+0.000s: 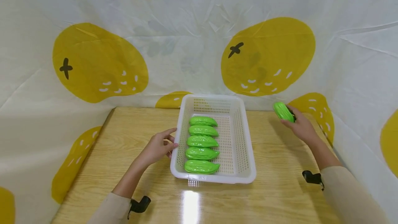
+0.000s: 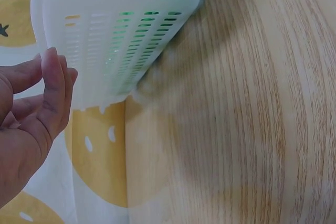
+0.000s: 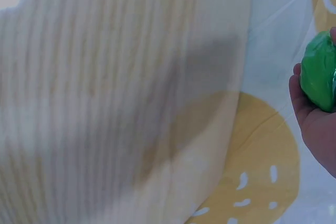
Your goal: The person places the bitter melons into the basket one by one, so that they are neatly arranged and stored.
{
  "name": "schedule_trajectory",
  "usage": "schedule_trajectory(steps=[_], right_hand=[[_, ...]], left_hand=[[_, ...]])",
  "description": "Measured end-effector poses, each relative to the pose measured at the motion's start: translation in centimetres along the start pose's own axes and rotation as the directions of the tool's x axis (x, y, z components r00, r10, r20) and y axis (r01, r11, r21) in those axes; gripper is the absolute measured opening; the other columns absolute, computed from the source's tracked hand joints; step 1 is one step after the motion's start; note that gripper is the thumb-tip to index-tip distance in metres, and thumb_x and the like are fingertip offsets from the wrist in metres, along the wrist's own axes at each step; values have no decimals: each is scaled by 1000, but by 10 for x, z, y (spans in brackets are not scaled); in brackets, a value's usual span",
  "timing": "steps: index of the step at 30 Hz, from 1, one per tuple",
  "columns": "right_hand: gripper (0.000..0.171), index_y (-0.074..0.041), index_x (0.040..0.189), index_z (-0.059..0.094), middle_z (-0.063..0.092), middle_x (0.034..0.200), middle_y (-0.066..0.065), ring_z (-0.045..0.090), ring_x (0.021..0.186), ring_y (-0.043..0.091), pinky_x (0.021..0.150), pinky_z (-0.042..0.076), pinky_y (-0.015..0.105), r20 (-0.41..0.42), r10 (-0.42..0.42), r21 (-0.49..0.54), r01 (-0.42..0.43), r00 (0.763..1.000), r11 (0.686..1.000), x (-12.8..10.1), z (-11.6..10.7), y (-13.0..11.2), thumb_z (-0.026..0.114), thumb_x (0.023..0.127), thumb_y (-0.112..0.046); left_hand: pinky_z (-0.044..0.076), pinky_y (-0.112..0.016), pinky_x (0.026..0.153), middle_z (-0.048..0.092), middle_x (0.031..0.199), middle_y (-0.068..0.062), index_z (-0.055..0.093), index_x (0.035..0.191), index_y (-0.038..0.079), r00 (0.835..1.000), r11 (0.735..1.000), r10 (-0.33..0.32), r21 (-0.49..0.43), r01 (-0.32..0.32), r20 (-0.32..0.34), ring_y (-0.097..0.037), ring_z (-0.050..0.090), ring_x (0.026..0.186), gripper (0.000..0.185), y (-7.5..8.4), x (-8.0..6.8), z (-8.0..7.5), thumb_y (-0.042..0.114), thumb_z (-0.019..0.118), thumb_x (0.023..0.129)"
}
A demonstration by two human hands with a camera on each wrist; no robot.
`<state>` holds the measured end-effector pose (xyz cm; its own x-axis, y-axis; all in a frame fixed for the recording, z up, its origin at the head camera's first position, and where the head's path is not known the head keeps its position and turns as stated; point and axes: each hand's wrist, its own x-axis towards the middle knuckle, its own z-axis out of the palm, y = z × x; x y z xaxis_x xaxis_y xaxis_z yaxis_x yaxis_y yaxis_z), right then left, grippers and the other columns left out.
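Observation:
A white slotted basket point(image 1: 240, 141) stands on the wooden table with several green toy gourds point(image 1: 202, 141) lined up along its left side. My left hand point(image 1: 160, 146) rests beside the basket's left wall, fingers relaxed and touching or nearly touching it; in the left wrist view the fingers point(image 2: 50, 95) hover close to the basket wall point(image 2: 115, 30). My right hand point(image 1: 298, 123) is raised at the table's far right and grips one more green gourd point(image 1: 283, 111), whose end shows in the right wrist view point(image 3: 319, 72).
A white cloth printed with yellow fruit point(image 1: 267, 56) walls in the table on the back and both sides. Bare wood point(image 1: 280, 182) lies in front of and to the right of the basket. The basket's right half holds nothing.

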<state>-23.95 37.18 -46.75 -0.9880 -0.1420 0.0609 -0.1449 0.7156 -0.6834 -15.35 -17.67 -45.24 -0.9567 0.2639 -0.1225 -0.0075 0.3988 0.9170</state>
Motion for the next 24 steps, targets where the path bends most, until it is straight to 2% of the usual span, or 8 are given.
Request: schedule_trajectory(steps=[6, 9, 17, 24], right_hand=[[77, -8, 166, 16, 30, 159, 35, 40, 133, 53, 97, 42, 69, 39, -41, 16, 41, 998, 999, 7, 1, -28, 57, 107, -36], [75, -6, 165, 18, 30, 159, 34, 41, 133, 52, 99, 41, 68, 49, -72, 39, 70, 996, 997, 12, 3, -42, 58, 107, -31], [73, -2, 163, 21, 32, 160, 30, 41, 136, 49, 107, 40, 68, 98, -101, 9, 100, 990, 995, 27, 9, -76, 61, 106, -25], [70, -7, 161, 29, 43, 154, 24, 50, 128, 42, 101, 48, 60, 153, -138, 25, 136, 978, 990, 44, 17, -102, 65, 103, -20]], left_hand=[[65, -54, 65, 61, 106, -18, 42, 156, 2, 1000, 1000, -6, 0, 6, 0, -19, 65, 72, 64, 0, 0, 0, 1, 68, 98], [65, -54, 65, 61, 107, -18, 42, 156, 3, 1000, 1000, -14, -1, 14, -2, -19, 65, 72, 64, 1, 0, 0, 1, 68, 97], [65, -53, 65, 60, 106, -18, 42, 156, 3, 1000, 1000, -6, -9, 6, 6, -19, 65, 72, 65, 0, 1, 1, 2, 69, 97], [65, -51, 64, 60, 107, -18, 42, 156, 3, 1000, 1000, -13, -7, 13, 1, -20, 66, 73, 65, -1, 0, 0, 2, 69, 98]])
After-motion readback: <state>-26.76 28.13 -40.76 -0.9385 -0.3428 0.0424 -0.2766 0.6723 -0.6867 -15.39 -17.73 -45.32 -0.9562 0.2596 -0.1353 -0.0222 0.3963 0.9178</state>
